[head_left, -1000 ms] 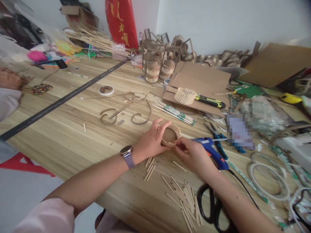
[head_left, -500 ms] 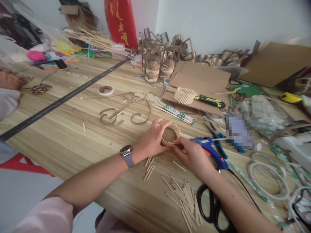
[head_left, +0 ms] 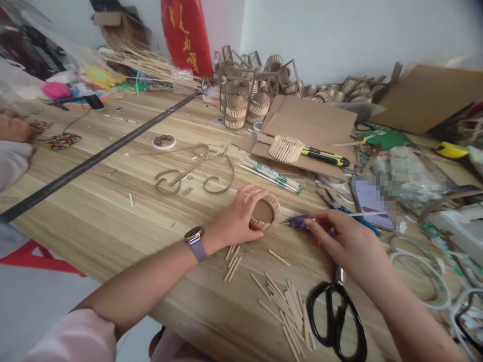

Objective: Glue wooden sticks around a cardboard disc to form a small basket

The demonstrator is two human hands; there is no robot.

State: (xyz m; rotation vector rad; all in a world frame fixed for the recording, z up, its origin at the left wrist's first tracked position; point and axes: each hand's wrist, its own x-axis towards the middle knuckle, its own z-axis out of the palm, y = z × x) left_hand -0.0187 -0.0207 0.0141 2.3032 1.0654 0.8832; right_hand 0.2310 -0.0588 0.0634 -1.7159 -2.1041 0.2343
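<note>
My left hand (head_left: 237, 216), a watch on its wrist, is closed around a small round cup of short wooden sticks (head_left: 277, 205). The cup's brown disc base (head_left: 261, 213) faces up toward me. Over the blue hot glue gun (head_left: 298, 221), my right hand (head_left: 345, 234) has its fingers wrapped round the body and covers most of it. The gun's nozzle points left at the cup, a small gap apart, and a clear glue stick juts from its back. Loose wooden sticks (head_left: 287, 306) lie nearest me, beside black-handled scissors (head_left: 335, 314).
Curled brown strips (head_left: 219, 188) and a white dish of brown beads (head_left: 164, 141) lie beyond my left hand. A cutter (head_left: 326, 156) rests on cardboard (head_left: 309, 120), with pliers (head_left: 332, 201) nearby. Finished stick lanterns (head_left: 237, 111) stand at the back. Another person's hand (head_left: 13, 125) is far left.
My right hand has left the cup's rim, moved right and taken hold of the glue gun. My left hand keeps the cup in nearly the same place.
</note>
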